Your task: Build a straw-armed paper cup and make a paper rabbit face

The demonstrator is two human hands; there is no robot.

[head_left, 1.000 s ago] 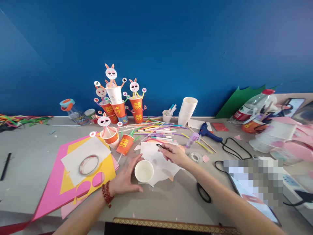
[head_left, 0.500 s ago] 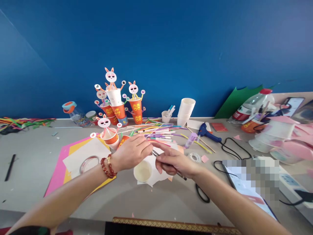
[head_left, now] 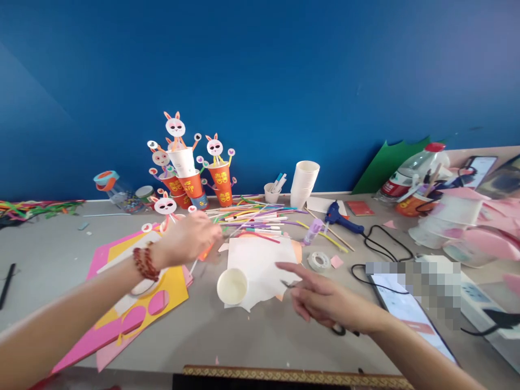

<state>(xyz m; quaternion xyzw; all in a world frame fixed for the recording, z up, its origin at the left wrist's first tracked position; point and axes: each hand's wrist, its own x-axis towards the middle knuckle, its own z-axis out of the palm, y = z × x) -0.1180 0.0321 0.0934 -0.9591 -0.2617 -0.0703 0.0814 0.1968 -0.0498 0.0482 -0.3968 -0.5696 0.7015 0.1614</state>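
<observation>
My left hand (head_left: pixel 189 238) is smeared by motion above the papers, beside a partly hidden orange piece (head_left: pixel 206 252). Whether it grips anything does not show. My right hand (head_left: pixel 320 295) is closed around a slim pen-like tool (head_left: pixel 287 284) with a metallic tip, its index finger stretched out to the left. Between the hands, an open white paper cup (head_left: pixel 232 287) stands on a white paper sheet (head_left: pixel 264 260). Behind my left hand is a rabbit-faced figure (head_left: pixel 165 206). Pink and yellow sheets (head_left: pixel 173 287) with round pink cut-outs lie under my left forearm.
Rabbit figures on stacked cups (head_left: pixel 221 179) stand by the blue wall. Colourful sticks (head_left: pixel 255 216), a white cup stack (head_left: pixel 304 184), a glue gun (head_left: pixel 343 219), a tape roll (head_left: pixel 319 261) and a purple-capped glue stick (head_left: pixel 312 232) lie around. A power strip (head_left: pixel 473 292) sits at right.
My hands have come apart. The left has moved left over the papers; the right has moved right and down with the pen-like tool. The white paper is more exposed.
</observation>
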